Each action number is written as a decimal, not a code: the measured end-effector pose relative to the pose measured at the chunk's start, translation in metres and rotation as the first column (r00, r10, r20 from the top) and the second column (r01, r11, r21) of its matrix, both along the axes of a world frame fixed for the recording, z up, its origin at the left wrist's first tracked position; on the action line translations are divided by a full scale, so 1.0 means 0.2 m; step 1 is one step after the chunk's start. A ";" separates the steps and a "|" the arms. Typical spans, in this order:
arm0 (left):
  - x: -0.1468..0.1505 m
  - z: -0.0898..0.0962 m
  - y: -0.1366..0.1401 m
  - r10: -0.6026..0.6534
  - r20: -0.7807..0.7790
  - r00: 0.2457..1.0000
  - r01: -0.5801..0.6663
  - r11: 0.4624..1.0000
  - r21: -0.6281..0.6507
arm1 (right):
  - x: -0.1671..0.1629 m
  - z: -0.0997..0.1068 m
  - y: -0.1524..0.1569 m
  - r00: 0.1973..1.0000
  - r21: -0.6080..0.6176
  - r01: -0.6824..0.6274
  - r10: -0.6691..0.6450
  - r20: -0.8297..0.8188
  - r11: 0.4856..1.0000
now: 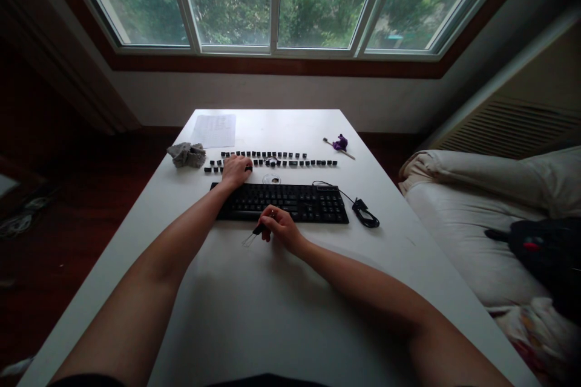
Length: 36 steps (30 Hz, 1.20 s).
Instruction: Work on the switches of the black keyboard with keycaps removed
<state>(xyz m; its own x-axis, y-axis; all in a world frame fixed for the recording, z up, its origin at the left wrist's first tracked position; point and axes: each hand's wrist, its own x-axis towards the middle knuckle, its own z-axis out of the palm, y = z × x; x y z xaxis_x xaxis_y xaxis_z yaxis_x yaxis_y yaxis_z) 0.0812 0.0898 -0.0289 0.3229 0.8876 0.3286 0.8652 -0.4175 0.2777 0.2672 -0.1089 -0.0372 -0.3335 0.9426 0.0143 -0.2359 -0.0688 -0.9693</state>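
A black keyboard lies across the white table, with rows of loose black keycaps set out beyond it. My left hand reaches over the keyboard's left end to the nearest row of keycaps. Its fingers are bent around a black keycap at the tabletop; part of the grip is hidden. Before the keyboard's front edge, my right hand is closed on the black handle of a wire keycap puller. The puller's wire loops point down and left, apart from the keys.
A grey cloth and a printed paper sheet lie at the far left. A small clear round dish sits behind the keyboard. To the right are a coiled cable and a brush beside something purple.
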 end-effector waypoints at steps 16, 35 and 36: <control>-0.04 -0.01 0.03 -0.015 -0.023 1.000 0.015 1.000 -0.002 | 0.00 0.00 0.00 1.000 -0.017 0.000 0.000 -0.011 1.000; -0.01 -0.02 0.02 -0.012 -0.094 0.996 0.012 1.000 -0.001 | 0.00 -0.01 0.00 1.000 -0.007 -0.010 0.010 -0.016 1.000; -0.01 -0.02 0.02 -0.010 -0.094 0.996 0.011 1.000 0.001 | 0.00 0.00 0.00 1.000 -0.008 -0.009 0.009 -0.012 1.000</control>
<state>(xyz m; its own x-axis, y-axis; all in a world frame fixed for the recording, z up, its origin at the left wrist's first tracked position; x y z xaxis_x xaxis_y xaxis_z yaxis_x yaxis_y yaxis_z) 0.0791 0.0945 -0.0335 0.3617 0.8833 0.2981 0.8830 -0.4272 0.1944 0.2677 -0.1083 -0.0381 -0.3419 0.9397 0.0113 -0.2472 -0.0783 -0.9658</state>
